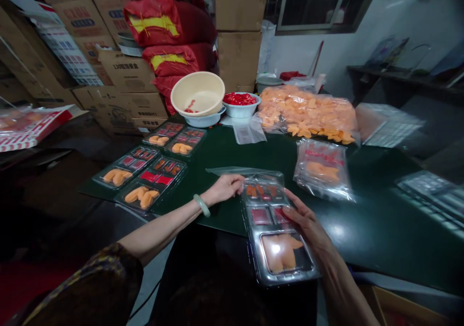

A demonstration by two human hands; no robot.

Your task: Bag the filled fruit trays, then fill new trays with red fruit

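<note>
My right hand (308,222) grips the right edge of a clear, lidded plastic tray (255,251), tilted over the table's front edge. Large orange pieces (281,253) fill its near compartment; red packets (260,216) and small brown-orange pieces lie in the farther ones. At the tray's far left corner my left hand (226,188), wearing a pale green bangle (201,205), is closed with the fingertips pinching the edge of a clear plastic bag (250,171). This bag spreads around the tray's far end; how far the tray sits inside it I cannot tell.
Several filled trays (143,190) lie at left on the green table (221,147). Bagged packs (322,169) are stacked at right, before a large bag of orange pieces (308,111). A cream basin (197,94) and a bowl of red packets (241,104) stand behind.
</note>
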